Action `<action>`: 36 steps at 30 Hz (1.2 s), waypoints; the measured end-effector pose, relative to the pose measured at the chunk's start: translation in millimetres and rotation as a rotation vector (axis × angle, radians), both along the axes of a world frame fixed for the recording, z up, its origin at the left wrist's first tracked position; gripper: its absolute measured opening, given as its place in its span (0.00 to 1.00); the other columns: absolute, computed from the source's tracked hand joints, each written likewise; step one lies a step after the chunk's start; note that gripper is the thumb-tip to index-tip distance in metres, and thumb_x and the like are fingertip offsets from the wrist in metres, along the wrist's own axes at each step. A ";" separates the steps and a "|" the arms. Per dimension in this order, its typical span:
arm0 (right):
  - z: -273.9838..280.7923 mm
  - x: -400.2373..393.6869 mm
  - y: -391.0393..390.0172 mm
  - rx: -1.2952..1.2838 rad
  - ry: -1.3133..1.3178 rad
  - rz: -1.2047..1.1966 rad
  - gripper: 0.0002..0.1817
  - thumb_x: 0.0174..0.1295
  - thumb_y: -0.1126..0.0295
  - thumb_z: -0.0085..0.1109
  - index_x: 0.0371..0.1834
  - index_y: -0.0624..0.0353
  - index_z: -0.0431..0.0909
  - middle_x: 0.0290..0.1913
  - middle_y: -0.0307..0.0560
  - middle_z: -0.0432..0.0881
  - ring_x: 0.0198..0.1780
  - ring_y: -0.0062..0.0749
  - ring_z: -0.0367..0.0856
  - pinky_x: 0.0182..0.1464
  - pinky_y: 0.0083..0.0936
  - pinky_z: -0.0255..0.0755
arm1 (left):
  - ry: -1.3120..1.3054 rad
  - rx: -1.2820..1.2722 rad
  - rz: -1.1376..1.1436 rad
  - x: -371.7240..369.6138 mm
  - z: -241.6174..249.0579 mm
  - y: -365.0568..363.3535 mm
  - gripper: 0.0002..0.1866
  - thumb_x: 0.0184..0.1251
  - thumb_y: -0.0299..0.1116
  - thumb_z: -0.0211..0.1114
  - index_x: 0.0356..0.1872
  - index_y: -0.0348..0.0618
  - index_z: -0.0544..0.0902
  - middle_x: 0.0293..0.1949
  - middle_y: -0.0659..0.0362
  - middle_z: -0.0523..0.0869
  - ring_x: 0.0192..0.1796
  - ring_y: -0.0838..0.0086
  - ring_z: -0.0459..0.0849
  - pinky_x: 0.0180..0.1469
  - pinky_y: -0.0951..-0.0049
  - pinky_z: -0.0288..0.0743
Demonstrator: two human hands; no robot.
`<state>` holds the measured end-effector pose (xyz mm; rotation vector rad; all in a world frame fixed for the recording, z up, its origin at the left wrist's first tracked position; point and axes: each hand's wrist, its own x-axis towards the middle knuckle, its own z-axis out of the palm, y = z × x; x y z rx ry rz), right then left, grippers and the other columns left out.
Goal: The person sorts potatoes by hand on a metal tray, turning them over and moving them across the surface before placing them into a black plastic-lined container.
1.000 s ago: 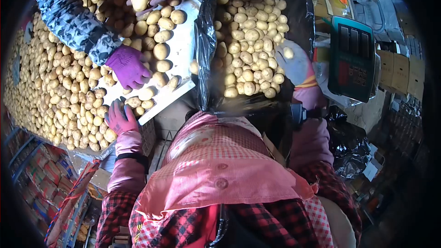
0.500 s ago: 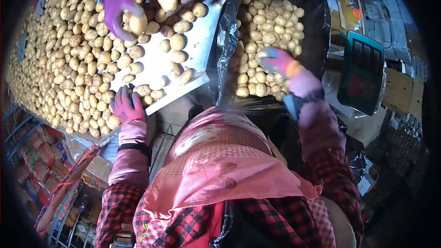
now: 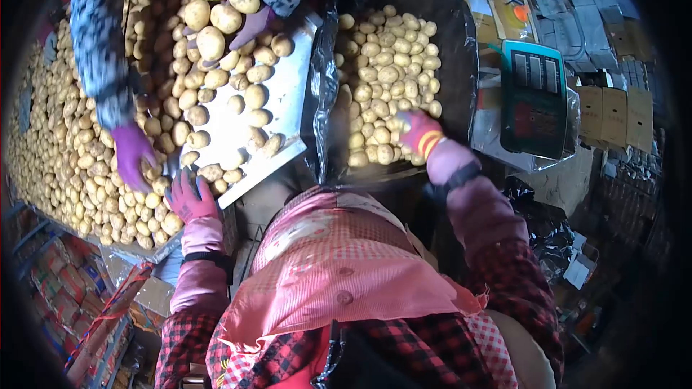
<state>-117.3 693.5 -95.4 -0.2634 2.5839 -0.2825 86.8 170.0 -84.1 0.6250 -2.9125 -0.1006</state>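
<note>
My left hand (image 3: 192,199), in a pink and grey glove, rests at the near edge of the potato heap (image 3: 94,166) with its fingers stretched out over a few potatoes. Beside it lies the corner of a metal tray (image 3: 277,119) with loose potatoes on it. My right hand (image 3: 418,132), gloved in pink with a yellow and red cuff, is low over the potatoes (image 3: 386,65) in a container lined with black plastic (image 3: 455,79). Motion smears its fingers, so I cannot tell whether they grip a potato.
Across the heap, a co-worker's purple-gloved hand (image 3: 132,158) reaches among potatoes close to my left hand. Their other gloved hand (image 3: 252,27) carries several potatoes. A green scale (image 3: 533,97) stands right of the container, with cardboard boxes (image 3: 613,114) beyond it.
The co-worker's one hand has moved down and left toward my left hand; the other now holds more potatoes. My right hand has moved toward the container's near side. The view has shifted slightly.
</note>
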 end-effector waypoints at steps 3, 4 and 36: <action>50.3 2.1 -22.5 -0.295 -0.478 0.009 0.25 0.54 0.64 0.68 0.58 0.49 0.80 0.52 0.53 0.84 0.54 0.47 0.83 0.55 0.34 0.76 | -0.010 -0.001 -0.007 -0.8 3.3 0.5 0.25 0.66 0.44 0.61 0.61 0.43 0.79 0.61 0.48 0.80 0.65 0.55 0.75 0.74 0.47 0.54; 49.3 -6.3 -24.9 -0.266 -0.486 -0.057 0.24 0.54 0.65 0.67 0.57 0.49 0.80 0.56 0.54 0.82 0.55 0.49 0.81 0.56 0.36 0.76 | -0.020 0.005 -0.006 -2.4 4.3 2.2 0.25 0.66 0.44 0.61 0.61 0.43 0.79 0.61 0.48 0.80 0.65 0.56 0.75 0.74 0.47 0.55; 86.1 -50.6 29.3 -0.338 0.045 -0.647 0.22 0.61 0.48 0.66 0.45 0.55 0.83 0.37 0.54 0.86 0.40 0.45 0.85 0.42 0.34 0.77 | -0.069 -0.024 -0.013 0.1 0.2 -0.4 0.26 0.68 0.44 0.59 0.66 0.47 0.75 0.62 0.48 0.79 0.65 0.55 0.75 0.74 0.46 0.53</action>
